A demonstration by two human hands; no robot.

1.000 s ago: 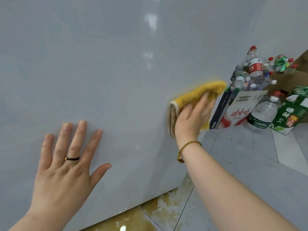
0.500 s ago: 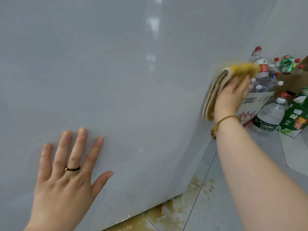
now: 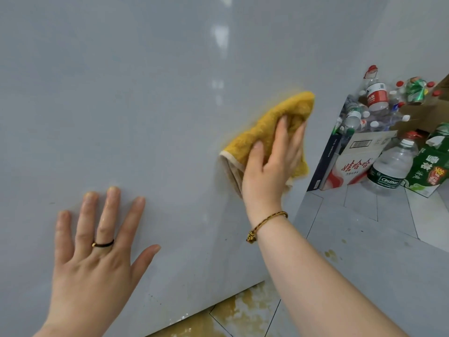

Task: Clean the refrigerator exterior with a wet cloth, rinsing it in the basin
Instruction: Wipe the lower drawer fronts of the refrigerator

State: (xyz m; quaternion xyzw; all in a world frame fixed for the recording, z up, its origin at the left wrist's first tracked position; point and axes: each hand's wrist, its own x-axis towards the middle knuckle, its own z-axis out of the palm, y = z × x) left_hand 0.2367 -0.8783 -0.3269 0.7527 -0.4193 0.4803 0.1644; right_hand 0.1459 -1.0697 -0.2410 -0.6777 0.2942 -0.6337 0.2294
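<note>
The refrigerator's pale grey side (image 3: pixel 145 105) fills most of the head view. A folded yellow cloth (image 3: pixel 257 137) with a beige edge lies flat against it near its right edge. My right hand (image 3: pixel 272 166) presses the cloth to the surface with straight fingers spread over it; a braided bracelet is on the wrist. My left hand (image 3: pixel 97 251), wearing a ring, rests flat on the panel lower left, fingers spread. The basin is not in view.
Grey floor tiles (image 3: pixel 364 251) run along the right, with yellowish stains (image 3: pixel 245 310) below the refrigerator's bottom edge. At the back right stand cardboard boxes (image 3: pixel 349 161) full of empty plastic bottles, a large water bottle (image 3: pixel 391 166) and a green carton (image 3: pixel 432 166).
My right hand slid the cloth up and right to the refrigerator's edge, then back down and left onto the panel. My left hand stayed flat in place.
</note>
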